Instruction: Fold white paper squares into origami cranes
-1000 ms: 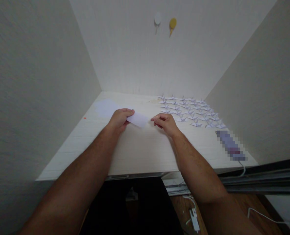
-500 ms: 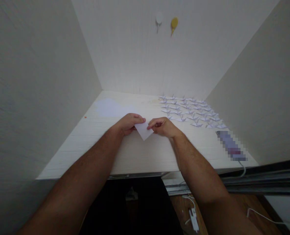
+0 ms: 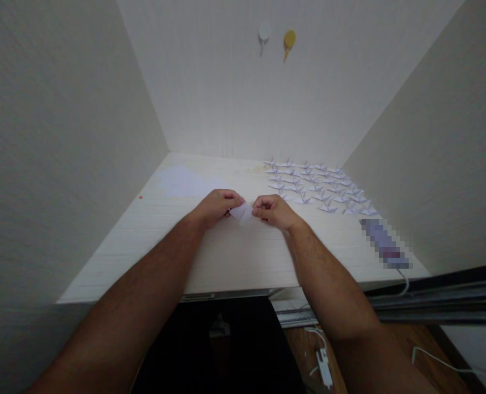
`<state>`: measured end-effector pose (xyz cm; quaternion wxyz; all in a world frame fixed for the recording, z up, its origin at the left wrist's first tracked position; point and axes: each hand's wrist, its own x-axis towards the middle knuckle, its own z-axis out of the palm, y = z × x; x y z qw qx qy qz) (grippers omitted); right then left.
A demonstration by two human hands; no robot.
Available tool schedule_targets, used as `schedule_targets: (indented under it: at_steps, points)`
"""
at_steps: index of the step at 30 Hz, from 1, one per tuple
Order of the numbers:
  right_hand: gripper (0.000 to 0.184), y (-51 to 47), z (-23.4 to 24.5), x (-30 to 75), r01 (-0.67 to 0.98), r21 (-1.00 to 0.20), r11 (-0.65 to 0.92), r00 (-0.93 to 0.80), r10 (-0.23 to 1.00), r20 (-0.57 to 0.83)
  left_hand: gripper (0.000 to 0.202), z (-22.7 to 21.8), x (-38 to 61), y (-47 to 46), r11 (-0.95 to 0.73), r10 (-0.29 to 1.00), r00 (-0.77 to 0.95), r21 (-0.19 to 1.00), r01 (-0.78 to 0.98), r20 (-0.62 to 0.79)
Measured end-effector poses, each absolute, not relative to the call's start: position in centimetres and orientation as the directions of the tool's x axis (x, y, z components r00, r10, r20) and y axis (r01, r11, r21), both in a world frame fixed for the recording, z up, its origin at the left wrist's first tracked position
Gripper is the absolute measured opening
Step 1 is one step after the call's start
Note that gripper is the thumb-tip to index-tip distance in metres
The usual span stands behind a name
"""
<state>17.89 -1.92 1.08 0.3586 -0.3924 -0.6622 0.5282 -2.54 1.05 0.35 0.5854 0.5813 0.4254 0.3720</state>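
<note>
A small piece of folded white paper (image 3: pixel 240 212) is held between my two hands, above the middle of the white table. My left hand (image 3: pixel 221 207) pinches its left side between thumb and fingers. At its right side, my right hand (image 3: pixel 273 210) has thumb and fingertips pressed together on the paper's edge. The paper's lower part looks blurred, so its exact folds cannot be made out. Farther right, several rows of white paper cranes (image 3: pixel 316 183) stand on the table.
White paper sheets (image 3: pixel 183 181) lie at the back left of the table (image 3: pixel 234 268). A pixelated phone-like device (image 3: pixel 384 243) with a white cable rests near the right edge. Walls enclose three sides; two hooks, white (image 3: pixel 264 32) and yellow (image 3: pixel 289 39), hang at the back. A power strip (image 3: pixel 323 368) lies on the floor.
The paper was a flat diamond shape facing me; now it looks narrower and partly folded. My right fingers have shifted slightly right along it, while my left hand stays nearly in place.
</note>
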Motion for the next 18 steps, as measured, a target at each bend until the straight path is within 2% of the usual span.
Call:
schedule_targets:
  at_steps: [10,18]
  points:
    - [0.019,-1.3,0.4,17.3,0.165,-0.976,0.140,-0.215,0.971,0.102,0.018,0.8,-2.4,0.9,-0.029,0.945,0.327,0.994,0.107,-0.007]
    - [0.019,-0.9,0.0,16.9,0.204,-0.965,0.162,-0.113,0.983,0.142,0.018,0.9,-2.3,0.7,-0.027,0.933,0.360,0.994,0.106,-0.013]
